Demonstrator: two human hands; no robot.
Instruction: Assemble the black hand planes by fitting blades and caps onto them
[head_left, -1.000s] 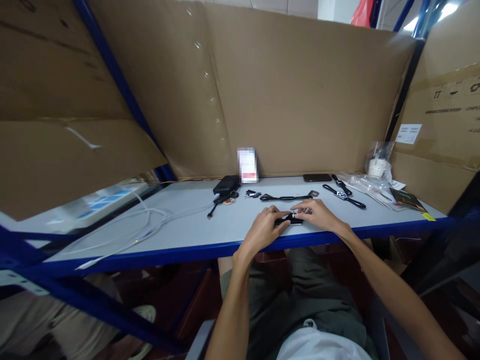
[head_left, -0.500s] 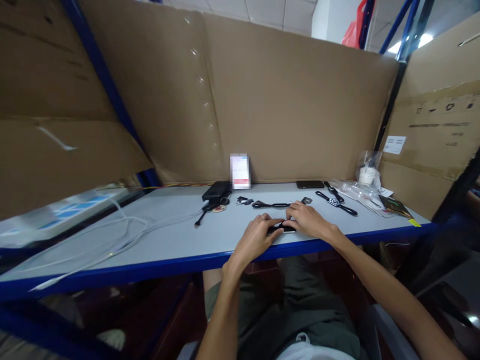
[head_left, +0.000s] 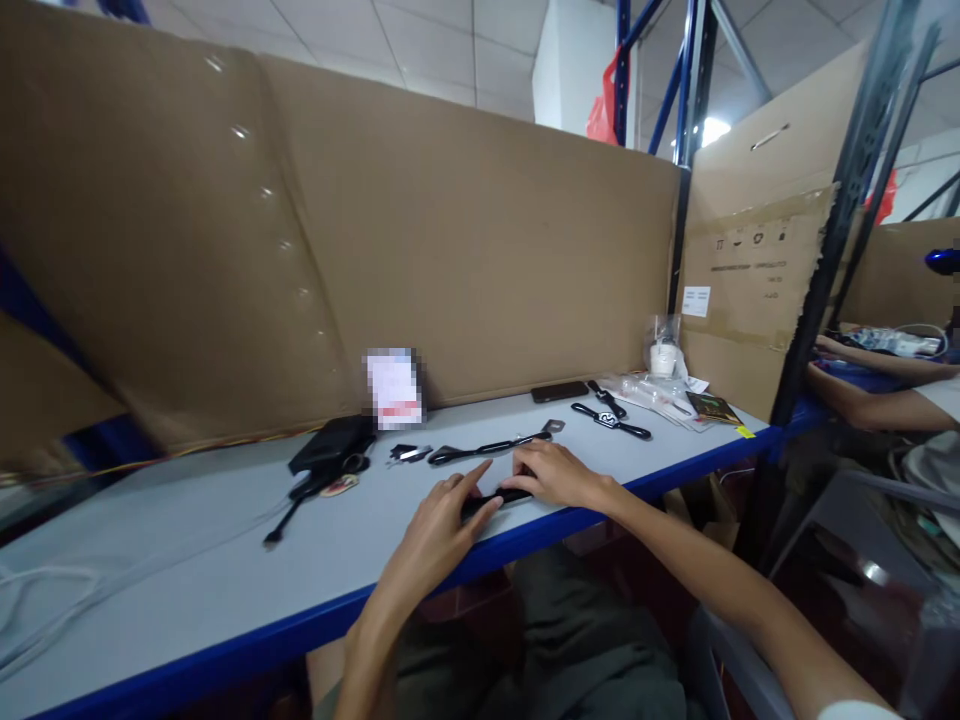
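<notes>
A narrow black item (head_left: pixel 514 494) lies near the table's front edge, between my hands and partly covered by them. My left hand (head_left: pixel 442 515) grips its left end between thumb and fingers. On the right end, the bent fingers of my right hand (head_left: pixel 546 472) are closed on the same item. Just behind my hands a black strap-like piece (head_left: pixel 487 450) stretches across the table, with a small grey square piece (head_left: pixel 553 426) by its right end. Small dark pieces (head_left: pixel 410 454) sit to its left.
A black box (head_left: pixel 330 445) with cables stands left, beside an upright blurred screen (head_left: pixel 395 390). Farther right are a dark phone (head_left: pixel 559 391), black straps (head_left: pixel 611 421), plastic bags (head_left: pixel 649 393) and a white cup (head_left: pixel 663 360). Another person's arm (head_left: pixel 862 395) shows at the far right.
The view has turned to the right, bringing another person's arms into sight. My left index finger has lifted away from the black item; both hands remain at it.
</notes>
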